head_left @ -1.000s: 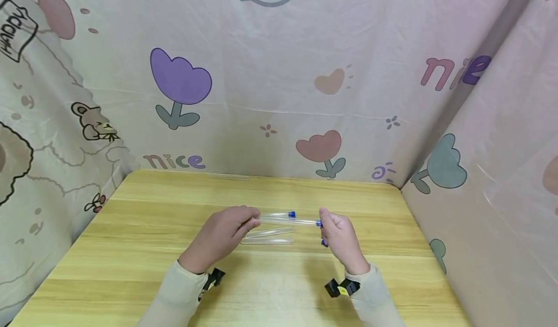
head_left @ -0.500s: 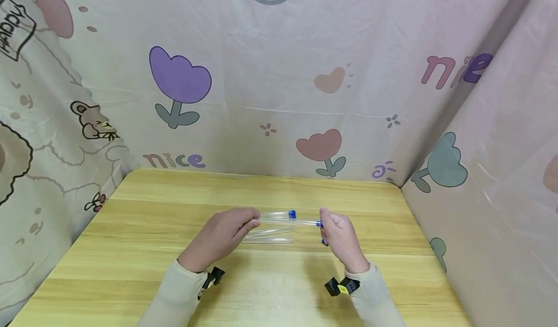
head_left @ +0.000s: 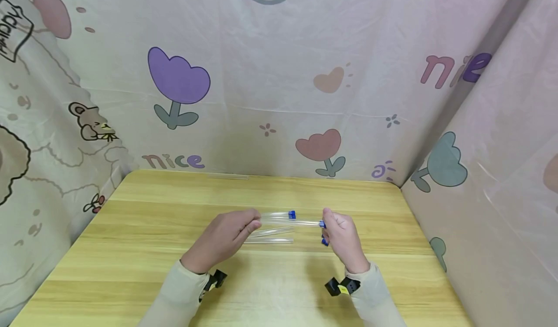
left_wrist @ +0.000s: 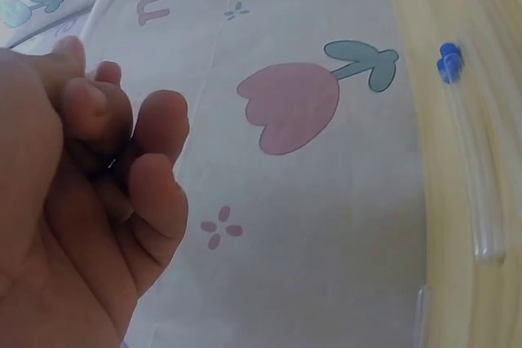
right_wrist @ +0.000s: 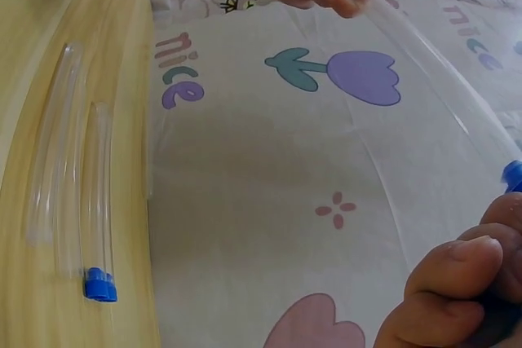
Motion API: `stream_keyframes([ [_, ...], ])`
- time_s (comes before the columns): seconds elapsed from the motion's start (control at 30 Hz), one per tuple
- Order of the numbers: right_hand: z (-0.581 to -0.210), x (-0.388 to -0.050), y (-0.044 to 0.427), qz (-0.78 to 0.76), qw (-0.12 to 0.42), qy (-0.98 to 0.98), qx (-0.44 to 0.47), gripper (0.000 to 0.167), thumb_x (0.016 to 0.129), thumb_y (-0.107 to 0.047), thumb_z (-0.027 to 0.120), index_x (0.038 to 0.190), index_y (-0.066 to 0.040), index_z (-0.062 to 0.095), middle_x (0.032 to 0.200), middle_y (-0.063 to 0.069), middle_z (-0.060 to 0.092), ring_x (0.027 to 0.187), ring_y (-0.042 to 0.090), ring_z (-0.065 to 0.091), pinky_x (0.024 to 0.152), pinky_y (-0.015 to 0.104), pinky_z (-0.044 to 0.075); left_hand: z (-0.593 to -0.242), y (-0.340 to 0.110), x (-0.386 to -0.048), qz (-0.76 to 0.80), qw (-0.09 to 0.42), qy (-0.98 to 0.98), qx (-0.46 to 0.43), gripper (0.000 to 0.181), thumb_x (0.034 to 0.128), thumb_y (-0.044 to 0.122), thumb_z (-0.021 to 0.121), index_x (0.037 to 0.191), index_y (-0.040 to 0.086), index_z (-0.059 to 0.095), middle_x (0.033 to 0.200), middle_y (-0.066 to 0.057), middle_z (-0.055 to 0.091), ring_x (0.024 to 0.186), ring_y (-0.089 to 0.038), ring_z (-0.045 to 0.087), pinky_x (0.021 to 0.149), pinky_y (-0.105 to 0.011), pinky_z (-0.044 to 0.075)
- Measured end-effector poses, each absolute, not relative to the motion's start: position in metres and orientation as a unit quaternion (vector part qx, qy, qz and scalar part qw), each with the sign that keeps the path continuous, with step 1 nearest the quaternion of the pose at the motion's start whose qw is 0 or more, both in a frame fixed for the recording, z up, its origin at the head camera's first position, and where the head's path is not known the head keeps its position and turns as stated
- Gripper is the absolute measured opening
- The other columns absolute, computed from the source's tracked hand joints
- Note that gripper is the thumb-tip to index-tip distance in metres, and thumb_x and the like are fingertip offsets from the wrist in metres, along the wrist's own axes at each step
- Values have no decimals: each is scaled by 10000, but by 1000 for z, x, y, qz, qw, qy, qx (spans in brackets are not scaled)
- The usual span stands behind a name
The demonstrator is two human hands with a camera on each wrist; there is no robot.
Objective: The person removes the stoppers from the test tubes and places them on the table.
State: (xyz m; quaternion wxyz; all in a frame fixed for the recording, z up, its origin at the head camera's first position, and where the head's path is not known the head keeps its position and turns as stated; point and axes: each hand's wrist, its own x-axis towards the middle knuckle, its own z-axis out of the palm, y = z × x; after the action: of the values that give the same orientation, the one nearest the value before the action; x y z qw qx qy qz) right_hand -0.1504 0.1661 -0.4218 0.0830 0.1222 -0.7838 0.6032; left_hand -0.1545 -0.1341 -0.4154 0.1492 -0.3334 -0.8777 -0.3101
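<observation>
Between the two hands a clear tube [head_left: 305,223] [right_wrist: 449,87] is held level above the table. My left hand [head_left: 224,237] [left_wrist: 90,177] pinches its left end, thumb against curled fingers. At the other end, by a blue cap [head_left: 322,224] [right_wrist: 512,175], my right hand [head_left: 345,240] [right_wrist: 457,291] grips with thumb and fingers. Behind the held tube lie capped tubes [head_left: 276,215] [left_wrist: 477,177] with blue ends. Uncapped clear tubes [head_left: 270,241] [right_wrist: 57,152] rest on the table in front of it. Another blue cap [head_left: 324,241] shows beside the right fingers.
A wooden table [head_left: 131,249] spans the view. Along its back edge lies one more clear tube [head_left: 228,176]. Printed cloth [head_left: 244,89] hangs behind the table and at both sides.
The right hand has shifted slightly to the right, and more of the blue cap on the held tube shows. The left hand has barely moved.
</observation>
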Motion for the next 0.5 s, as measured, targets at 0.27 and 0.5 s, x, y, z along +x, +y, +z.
stream_keyframes([
  [0.27, -420, -150, 162, 605, 130, -767, 171, 550, 1124, -147, 433, 583, -55, 405, 500, 40, 426, 438, 60, 366, 418, 235, 361, -418, -131, -154, -354, 186, -852, -338, 411, 1092, 154, 502, 708, 203, 363, 645, 154, 224, 566, 32, 170, 521, -165, 211],
  [0.5, -420, -152, 161, 609, 113, -761, 193, 335, 1124, -135, 432, 833, -5, 536, 674, 160, 510, 552, 273, 475, 466, 305, 425, -419, -132, -156, -344, 229, -850, -328, 224, 1083, 148, 537, 862, 180, 539, 659, 162, 299, 567, 38, 261, 519, -181, 310],
])
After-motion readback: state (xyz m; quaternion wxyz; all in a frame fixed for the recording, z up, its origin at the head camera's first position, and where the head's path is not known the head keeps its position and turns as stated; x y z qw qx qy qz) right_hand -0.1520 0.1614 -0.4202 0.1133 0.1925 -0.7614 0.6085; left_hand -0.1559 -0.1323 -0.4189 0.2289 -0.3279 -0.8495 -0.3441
